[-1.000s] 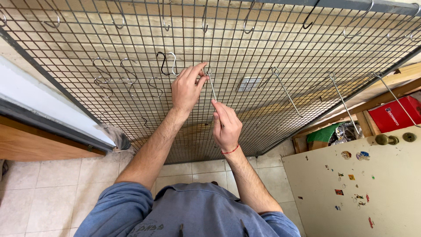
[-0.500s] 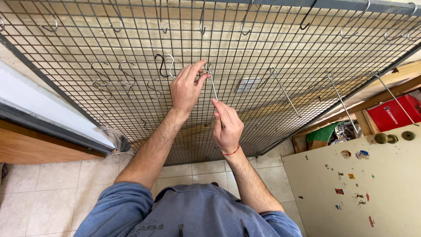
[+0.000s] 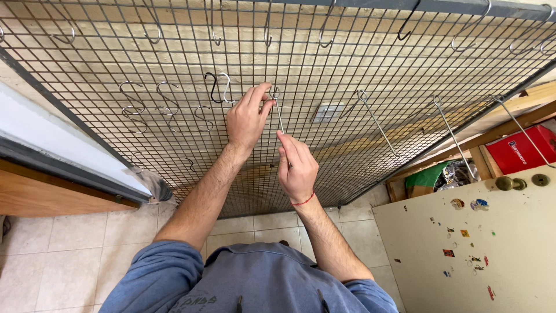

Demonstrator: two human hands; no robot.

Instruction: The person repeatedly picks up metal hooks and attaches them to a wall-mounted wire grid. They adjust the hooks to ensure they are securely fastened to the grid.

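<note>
I'm pinching thin stiff wire rod [image 3: 279, 115]: left hand [image 3: 246, 119] gripping looped top at mesh panel [image 3: 347, 64], right hand [image 3: 296, 168] holding lower end; light, probably springy.

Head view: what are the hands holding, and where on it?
Both grip one long wire hook at the wire grid: left hand pinches its looped top end, right hand its lower end.

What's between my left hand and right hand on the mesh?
In the head view, a thin straight wire hook spans from left hand to right hand, against the wire mesh panel.
</note>
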